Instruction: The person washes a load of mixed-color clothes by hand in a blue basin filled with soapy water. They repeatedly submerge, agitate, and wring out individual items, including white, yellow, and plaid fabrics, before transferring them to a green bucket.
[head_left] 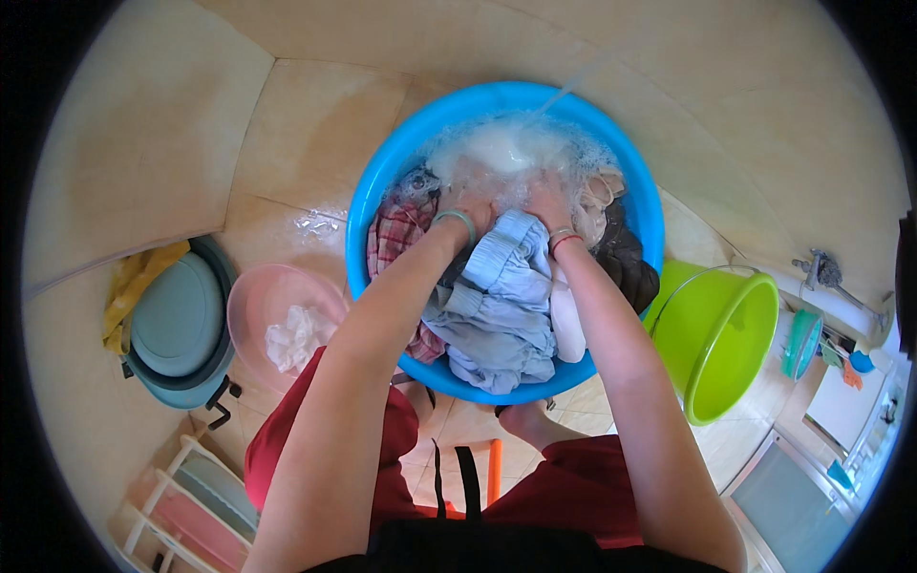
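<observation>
A: What lies nearest, toward the lower middle of the frame?

B: The light-blue garment [506, 286], in the near half of the blue basin [357, 239] at the centre. It is bunched and deeply creased, with a gathered, puckered band toward its upper part.

A: And around it?

B: A smooth white piece [568, 329] lies along its right edge. Left of it, a red checked cloth [397, 237] is crumpled, pale lines crossing it. On the right side of the basin, a dark garment [628, 258] bulges up in folds.

A: Where are the hands?

B: The left hand [470, 202] and right hand [547, 202] reach down side by side, just above the light-blue garment in the frame.

A: Fingers spread or gripping?

B: I can't tell; foam and water hide them.

A: Farther up?

B: A beige piece [599, 194] sits at the basin's upper right, among bubbles. White suds [506, 145] gather near the far rim, where a thin water stream [565, 91] slants in from the upper right.
</observation>
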The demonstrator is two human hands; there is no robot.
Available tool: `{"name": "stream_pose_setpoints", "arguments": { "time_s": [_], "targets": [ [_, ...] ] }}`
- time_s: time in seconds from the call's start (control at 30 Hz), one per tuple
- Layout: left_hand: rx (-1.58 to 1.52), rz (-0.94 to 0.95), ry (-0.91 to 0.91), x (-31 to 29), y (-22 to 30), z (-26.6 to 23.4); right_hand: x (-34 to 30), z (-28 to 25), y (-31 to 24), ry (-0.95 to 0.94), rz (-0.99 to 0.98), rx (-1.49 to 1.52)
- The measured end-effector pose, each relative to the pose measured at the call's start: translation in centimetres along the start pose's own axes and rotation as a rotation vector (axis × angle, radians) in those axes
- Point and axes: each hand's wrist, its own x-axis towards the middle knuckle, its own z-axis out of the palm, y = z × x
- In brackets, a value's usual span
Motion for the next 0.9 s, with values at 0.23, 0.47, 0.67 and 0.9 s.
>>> {"name": "stream_pose_setpoints", "arguments": {
  "time_s": [0.23,0.47,0.67,0.9],
  "targets": [
    [-0.046,0.052,0.171,0.6,4.1,-2.4,2.3,6.6,8.9,0.446,-0.027,0.103],
    [-0.570,-0.033,0.261,-0.5,2.1,-0.4,-1.6,-4.3,-0.1,0.208,0.202,0.552],
    [-1.947,0.053,0.682,-10.2,13.2,-5.6,-7.8,-14.9,-1.9,0.513,0.129,1.210],
    [-2.579,0.038,0.008,-16.5,17.2,-9.2,-13.1,-26.8,-8.7,0.649,-0.176,1.501]
  ]
}}
